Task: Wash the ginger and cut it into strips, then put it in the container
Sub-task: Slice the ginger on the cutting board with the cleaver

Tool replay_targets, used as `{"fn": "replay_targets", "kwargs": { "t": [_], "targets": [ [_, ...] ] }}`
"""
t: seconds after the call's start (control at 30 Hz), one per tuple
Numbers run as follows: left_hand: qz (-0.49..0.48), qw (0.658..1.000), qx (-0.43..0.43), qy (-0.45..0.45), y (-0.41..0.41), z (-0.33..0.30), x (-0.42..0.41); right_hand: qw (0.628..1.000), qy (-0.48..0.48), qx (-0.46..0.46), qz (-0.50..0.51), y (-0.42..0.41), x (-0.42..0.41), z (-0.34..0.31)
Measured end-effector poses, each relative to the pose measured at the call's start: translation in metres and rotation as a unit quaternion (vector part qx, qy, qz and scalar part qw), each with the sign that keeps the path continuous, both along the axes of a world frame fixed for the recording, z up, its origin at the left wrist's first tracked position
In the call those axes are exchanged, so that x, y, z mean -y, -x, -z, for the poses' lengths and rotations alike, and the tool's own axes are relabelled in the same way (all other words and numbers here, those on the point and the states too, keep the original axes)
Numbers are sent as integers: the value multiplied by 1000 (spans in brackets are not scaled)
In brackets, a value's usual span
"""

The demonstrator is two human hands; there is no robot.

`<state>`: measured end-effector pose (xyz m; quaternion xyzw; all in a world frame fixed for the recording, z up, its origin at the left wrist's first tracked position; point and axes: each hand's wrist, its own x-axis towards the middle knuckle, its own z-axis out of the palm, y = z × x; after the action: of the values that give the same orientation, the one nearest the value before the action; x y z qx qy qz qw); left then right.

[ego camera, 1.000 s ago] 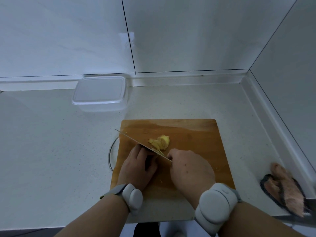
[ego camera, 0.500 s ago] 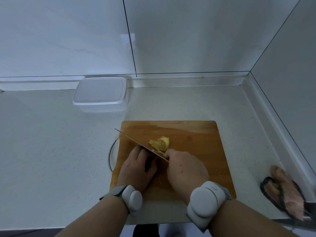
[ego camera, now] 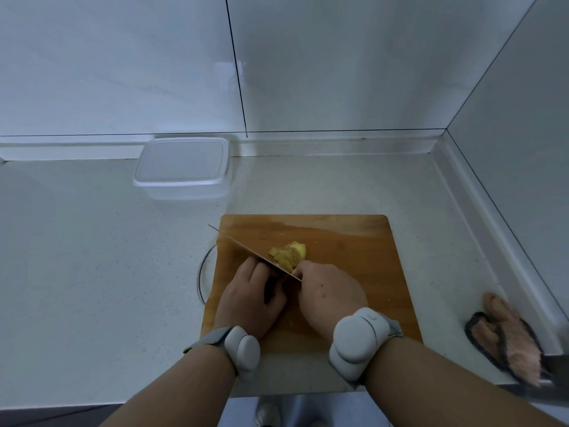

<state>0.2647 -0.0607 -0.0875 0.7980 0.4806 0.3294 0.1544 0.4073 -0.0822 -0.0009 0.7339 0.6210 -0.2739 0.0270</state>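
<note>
1. Your left hand [ego camera: 249, 298] is gripping the knife [ego camera: 246, 252] handle.
2. Your right hand [ego camera: 331, 295] is pinching the ginger [ego camera: 289, 255] — sitting mid-cutting board [ego camera: 354, 257].
3. The container [ego camera: 181, 169] is waiting behind — lidded.

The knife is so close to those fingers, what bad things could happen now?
1. The right hand presses the sliced yellow ginger with fingertips right against the thin steel knife blade that the left hand holds, so a slip could nick a finger.
2. The small, loose slices could slide on the wooden cutting board.
3. The clear plastic container has its lid on, so strips could spill while it gets opened.
</note>
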Motion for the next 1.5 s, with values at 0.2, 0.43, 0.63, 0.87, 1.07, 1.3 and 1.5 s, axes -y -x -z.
{"fn": "replay_targets", "kwargs": {
  "t": [0.2, 0.43, 0.63, 0.87, 1.07, 1.3, 1.5],
  "targets": [
    [16, 1000, 10, 12, 1, 0, -1, 1000, -19, 9, 3, 1, 3, 0],
    [24, 999, 28, 18, 4, 5, 0, 1000, -14, 5, 15, 1, 4, -5],
    [30, 998, 54, 20, 5, 4, -3, 1000, -8, 13, 24, 3, 2, -4],
    [39, 997, 69, 27, 9, 0, -7, 1000, 2, 0, 27, 2, 0, -3],
    [54, 996, 70, 26, 13, -1, -8, 999, 4, -25, 21, -4, -3, -6],
    [54, 995, 72, 33, 12, -1, -8, 999, -29, -33, 27, -3, -2, -12],
    [41, 997, 54, 37, 12, 0, -9, 999, -18, -15, 28, -1, 1, -16]
  ]
}}
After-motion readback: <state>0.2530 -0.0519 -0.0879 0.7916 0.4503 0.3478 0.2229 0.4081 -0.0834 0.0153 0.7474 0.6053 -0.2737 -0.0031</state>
